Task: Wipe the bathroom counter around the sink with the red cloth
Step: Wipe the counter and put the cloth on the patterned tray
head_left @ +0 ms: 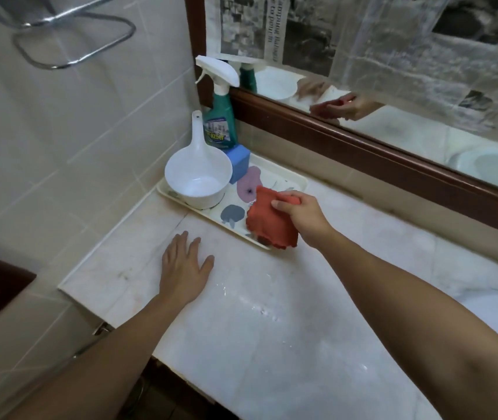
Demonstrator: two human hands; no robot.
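Note:
The red cloth (269, 222) hangs crumpled over the near right corner of a floral tray (297, 180), and my right hand (300, 215) grips its upper edge with curled fingers. My left hand (185, 266) rests flat on the pale marble counter (272, 344), fingers straight, to the left of the cloth. Small water drops glint on the counter between my arms. Only the white rim of the sink (496, 313) shows at the right edge.
On the tray stand a white plastic scoop (197, 180), a blue sponge block (238, 160) and a green spray bottle (220, 116). A wood-framed mirror (393, 147) runs along the back. A chrome rack (72, 34) hangs on the tiled left wall.

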